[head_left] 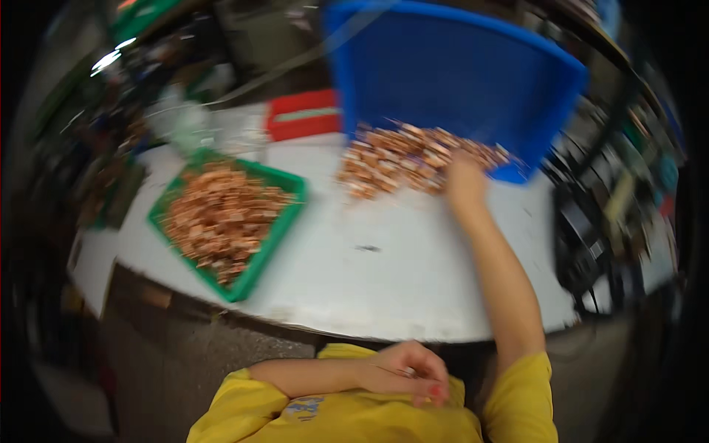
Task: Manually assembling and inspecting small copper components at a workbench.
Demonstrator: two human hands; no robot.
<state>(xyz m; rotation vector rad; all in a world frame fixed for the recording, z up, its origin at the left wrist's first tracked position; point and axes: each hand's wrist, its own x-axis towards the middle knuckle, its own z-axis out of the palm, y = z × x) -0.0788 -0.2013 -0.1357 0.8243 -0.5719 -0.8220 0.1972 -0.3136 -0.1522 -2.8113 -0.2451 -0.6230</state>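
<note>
My right arm stretches forward over the table, and my right hand [465,179] is at the right side of a loose pile of small copper-coloured pieces [399,159]. Its fingers are blurred and partly hidden among the pieces. The pile spills from the mouth of a tilted blue bin [458,74] onto the white tabletop. Close to my body, off the table's front edge, my left hand [413,371] is curled, with the thumb and fingertips close together. Small red spots show at its fingertips; whether it holds anything is too blurred to tell.
A green tray [255,277] heaped with similar copper pieces stands left on the white table [354,288]. Behind it lie a red box [303,116] and a clear plastic bag [188,125]. A black device [580,236] with cables sits at the right edge. Clutter lines both sides.
</note>
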